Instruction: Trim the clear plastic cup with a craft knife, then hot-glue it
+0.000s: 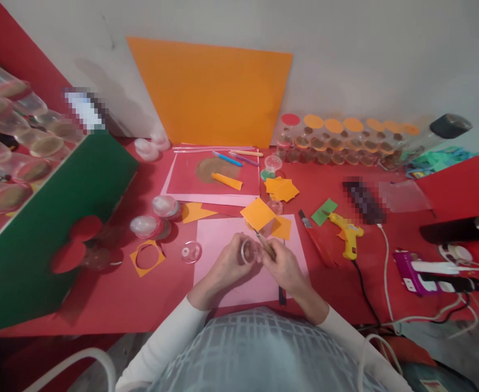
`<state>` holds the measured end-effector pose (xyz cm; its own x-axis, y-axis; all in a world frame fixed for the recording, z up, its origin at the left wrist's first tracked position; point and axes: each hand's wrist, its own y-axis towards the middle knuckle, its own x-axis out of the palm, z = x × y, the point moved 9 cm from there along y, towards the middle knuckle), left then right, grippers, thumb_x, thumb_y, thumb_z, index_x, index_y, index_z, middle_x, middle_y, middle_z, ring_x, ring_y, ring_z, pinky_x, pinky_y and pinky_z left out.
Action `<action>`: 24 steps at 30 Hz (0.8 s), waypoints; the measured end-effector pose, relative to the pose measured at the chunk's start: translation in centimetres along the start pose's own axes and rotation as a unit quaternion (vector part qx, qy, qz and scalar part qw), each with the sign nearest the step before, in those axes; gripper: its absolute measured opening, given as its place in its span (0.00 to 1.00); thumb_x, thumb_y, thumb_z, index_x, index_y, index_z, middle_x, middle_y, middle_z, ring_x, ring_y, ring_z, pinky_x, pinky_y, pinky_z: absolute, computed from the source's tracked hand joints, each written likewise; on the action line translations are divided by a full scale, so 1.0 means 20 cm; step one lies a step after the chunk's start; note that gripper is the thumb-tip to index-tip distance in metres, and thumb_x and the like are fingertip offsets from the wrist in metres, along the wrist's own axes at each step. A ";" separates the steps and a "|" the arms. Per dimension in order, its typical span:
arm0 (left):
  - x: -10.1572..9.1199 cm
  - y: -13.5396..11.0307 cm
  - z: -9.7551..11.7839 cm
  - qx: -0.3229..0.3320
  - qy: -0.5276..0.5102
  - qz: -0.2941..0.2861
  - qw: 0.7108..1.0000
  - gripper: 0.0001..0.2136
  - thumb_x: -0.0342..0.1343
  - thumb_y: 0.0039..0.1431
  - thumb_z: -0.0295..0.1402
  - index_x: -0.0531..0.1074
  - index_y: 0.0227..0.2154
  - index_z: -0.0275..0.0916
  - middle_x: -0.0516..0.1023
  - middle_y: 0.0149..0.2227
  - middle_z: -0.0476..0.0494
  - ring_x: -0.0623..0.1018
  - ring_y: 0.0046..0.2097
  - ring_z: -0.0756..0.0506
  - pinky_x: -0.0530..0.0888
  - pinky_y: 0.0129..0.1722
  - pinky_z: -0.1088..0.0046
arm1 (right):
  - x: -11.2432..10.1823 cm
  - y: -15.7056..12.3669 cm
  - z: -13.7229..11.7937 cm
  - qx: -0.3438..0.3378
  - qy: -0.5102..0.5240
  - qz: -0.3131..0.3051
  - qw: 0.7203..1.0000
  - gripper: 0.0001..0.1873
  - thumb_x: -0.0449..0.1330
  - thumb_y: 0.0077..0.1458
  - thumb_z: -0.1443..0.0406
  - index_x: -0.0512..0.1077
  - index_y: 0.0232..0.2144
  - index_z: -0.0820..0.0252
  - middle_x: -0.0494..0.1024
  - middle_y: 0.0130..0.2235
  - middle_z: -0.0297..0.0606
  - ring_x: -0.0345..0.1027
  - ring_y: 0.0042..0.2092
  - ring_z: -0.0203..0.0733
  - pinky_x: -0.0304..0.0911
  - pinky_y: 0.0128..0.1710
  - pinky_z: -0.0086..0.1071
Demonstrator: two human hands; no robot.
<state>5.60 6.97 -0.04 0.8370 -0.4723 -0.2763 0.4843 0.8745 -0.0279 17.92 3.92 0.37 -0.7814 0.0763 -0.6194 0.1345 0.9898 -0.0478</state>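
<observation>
My left hand (232, 258) is wrapped around a small clear plastic cup (248, 250), its round mouth tilted toward me. In my right hand (286, 267) is a slim tool with a brownish handle (267, 247) and a thin metal tip pointing up and left, just above the cup's side. Both hands are close together over a pink paper sheet (210, 234). Just beyond them lies a square of orange paper (258, 214). A clear domed lid (191, 252) rests left of my left hand. Whether the tool touches the cup, I cannot tell.
A yellow glue gun (348, 234) and a red cutter (317, 239) lie to the right, near cables and a purple power strip (411, 275). A green board (60, 218) stands at left. Several cups with orange discs (333, 126) line the back wall.
</observation>
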 end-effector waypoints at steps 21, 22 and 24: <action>0.00 0.00 0.02 0.028 -0.006 -0.006 1.000 0.13 0.58 0.50 0.28 0.64 0.39 0.40 0.74 0.40 0.44 0.76 0.40 0.47 0.73 0.40 0.70 | 0.02 -0.02 0.01 -0.002 0.025 -0.049 0.999 0.07 0.52 0.57 0.60 0.68 0.30 0.55 0.73 0.25 0.32 0.68 0.27 0.39 0.60 0.28 0.29; 0.00 0.00 0.01 0.031 -0.001 -0.010 0.999 0.13 0.57 0.50 0.26 0.64 0.39 0.40 0.74 0.39 0.45 0.76 0.39 0.47 0.73 0.39 0.70 | 0.03 -0.02 0.00 -0.012 0.013 -0.058 0.998 0.07 0.52 0.57 0.60 0.66 0.29 0.55 0.72 0.24 0.31 0.66 0.26 0.39 0.59 0.27 0.29; 0.01 0.00 0.01 0.039 0.006 -0.021 0.999 0.13 0.55 0.49 0.24 0.64 0.39 0.39 0.73 0.38 0.45 0.75 0.38 0.48 0.73 0.38 0.71 | 0.04 -0.01 -0.02 -0.030 0.001 -0.069 0.997 0.09 0.51 0.57 0.61 0.63 0.25 0.55 0.70 0.22 0.31 0.64 0.25 0.38 0.57 0.26 0.28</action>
<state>5.78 6.77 0.13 0.8127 -0.5064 -0.2883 0.5376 0.8424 0.0357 16.99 3.75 0.30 -0.7916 -0.0603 -0.6081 -0.0107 0.9963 -0.0849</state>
